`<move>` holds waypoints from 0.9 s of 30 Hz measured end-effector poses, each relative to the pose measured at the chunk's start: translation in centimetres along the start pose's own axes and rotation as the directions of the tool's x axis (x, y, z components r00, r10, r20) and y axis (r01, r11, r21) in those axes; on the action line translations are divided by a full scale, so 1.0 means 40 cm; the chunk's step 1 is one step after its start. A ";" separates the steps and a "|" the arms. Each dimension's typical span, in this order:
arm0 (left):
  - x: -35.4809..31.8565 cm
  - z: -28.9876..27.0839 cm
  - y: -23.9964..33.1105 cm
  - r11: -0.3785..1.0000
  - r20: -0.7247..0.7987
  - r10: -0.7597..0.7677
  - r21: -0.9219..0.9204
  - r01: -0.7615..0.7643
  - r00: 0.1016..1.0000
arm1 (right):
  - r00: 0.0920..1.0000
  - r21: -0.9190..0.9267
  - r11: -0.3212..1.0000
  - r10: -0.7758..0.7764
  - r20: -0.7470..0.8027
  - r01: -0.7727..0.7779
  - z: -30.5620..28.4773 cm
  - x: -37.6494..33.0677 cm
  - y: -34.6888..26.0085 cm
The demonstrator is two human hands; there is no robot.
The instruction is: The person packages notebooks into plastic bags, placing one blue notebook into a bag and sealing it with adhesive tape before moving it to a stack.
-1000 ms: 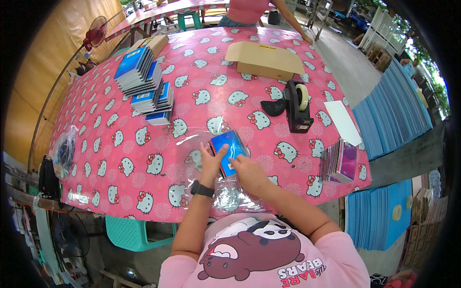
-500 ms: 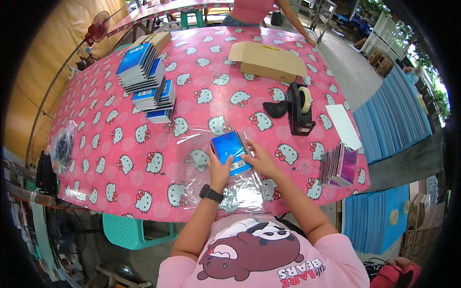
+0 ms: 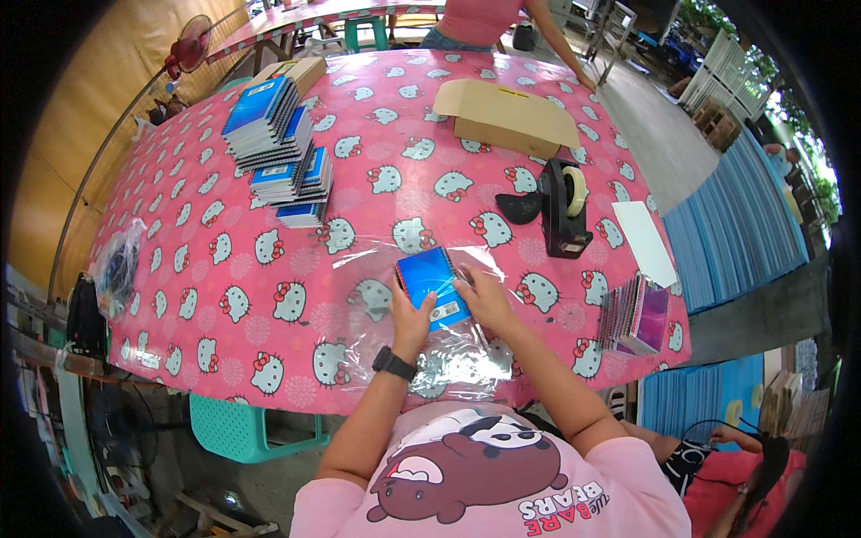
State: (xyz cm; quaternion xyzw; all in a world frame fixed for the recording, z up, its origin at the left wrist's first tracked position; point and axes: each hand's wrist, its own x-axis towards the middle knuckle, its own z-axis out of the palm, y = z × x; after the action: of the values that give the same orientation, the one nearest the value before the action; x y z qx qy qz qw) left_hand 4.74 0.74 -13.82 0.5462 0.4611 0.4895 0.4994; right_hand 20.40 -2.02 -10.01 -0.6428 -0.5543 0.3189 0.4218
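Observation:
A small blue spiral notebook (image 3: 425,272) lies between my hands above a sheet of clear plastic film (image 3: 359,309). My left hand (image 3: 412,316) grips its left side, thumb across the cover. On the other side my right hand (image 3: 483,297) closes on the right edge, thumb on top. Whether several notebooks are stacked under the top cover is hidden. Beyond my right hand stands a black tape dispenser (image 3: 567,240) with a roll of tape (image 3: 575,190).
Stacked blue notebooks (image 3: 260,106) rise at the far left. An opened cardboard box (image 3: 511,134) lies at the back. Purple notebooks (image 3: 639,316) and a white card (image 3: 644,242) sit at right. One person (image 3: 475,22) stands across the pink table; another (image 3: 753,475) is at lower right.
My right hand has shifted slightly on the notebook's right edge, and the plastic near it has moved a little. A person has come further into view at lower right.

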 end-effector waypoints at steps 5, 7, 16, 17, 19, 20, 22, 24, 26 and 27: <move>-0.008 -0.008 0.014 0.999 0.013 -0.030 -0.010 0.030 0.999 | 0.998 -0.047 0.997 0.062 -0.015 -0.063 0.035 0.006 -0.018; -0.014 -0.017 -0.004 0.997 -0.067 -0.020 0.078 0.025 0.998 | 0.998 -0.019 0.997 0.069 0.008 -0.069 0.052 0.000 -0.034; -0.039 -0.029 -0.001 0.900 -0.077 -0.250 -0.385 0.203 0.965 | 0.995 -0.005 0.996 0.088 0.052 -0.088 0.072 0.003 0.032; -0.043 -0.029 -0.013 0.968 -0.164 -0.150 -0.227 0.111 0.975 | 0.992 0.037 0.995 0.093 0.081 -0.096 0.074 0.004 0.028; -0.044 -0.016 0.006 0.971 -0.187 -0.187 -0.185 0.153 0.964 | 0.994 0.039 0.995 0.084 0.068 -0.087 0.069 -0.002 0.016; -0.044 -0.009 0.016 0.971 -0.215 -0.219 -0.140 0.192 0.952 | 0.996 0.042 0.996 0.070 0.058 -0.073 0.066 -0.004 0.011; -0.042 -0.005 0.006 0.985 -0.234 -0.163 -0.091 0.145 0.958 | 0.998 0.040 0.998 0.052 0.031 -0.053 0.067 -0.010 0.014; -0.043 -0.010 -0.001 0.994 -0.253 -0.110 -0.039 0.104 0.961 | 0.999 0.040 0.998 0.038 0.009 -0.038 0.064 -0.016 -0.004; -0.047 -0.020 0.004 0.980 -0.191 -0.199 -0.044 0.194 0.961 | 0.976 -0.184 0.973 0.168 0.142 -0.140 0.044 -0.022 -0.072; -0.047 -0.019 -0.008 0.980 -0.191 -0.197 -0.045 0.192 0.962 | 0.976 -0.185 0.973 0.166 0.141 -0.138 0.049 -0.026 -0.071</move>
State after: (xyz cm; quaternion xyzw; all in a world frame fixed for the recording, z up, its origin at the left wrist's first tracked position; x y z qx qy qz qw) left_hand 3.79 -1.02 -14.25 0.4413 0.5526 0.4950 0.5048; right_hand 17.23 -2.58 -8.39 -0.6910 -0.5602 0.3498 0.2938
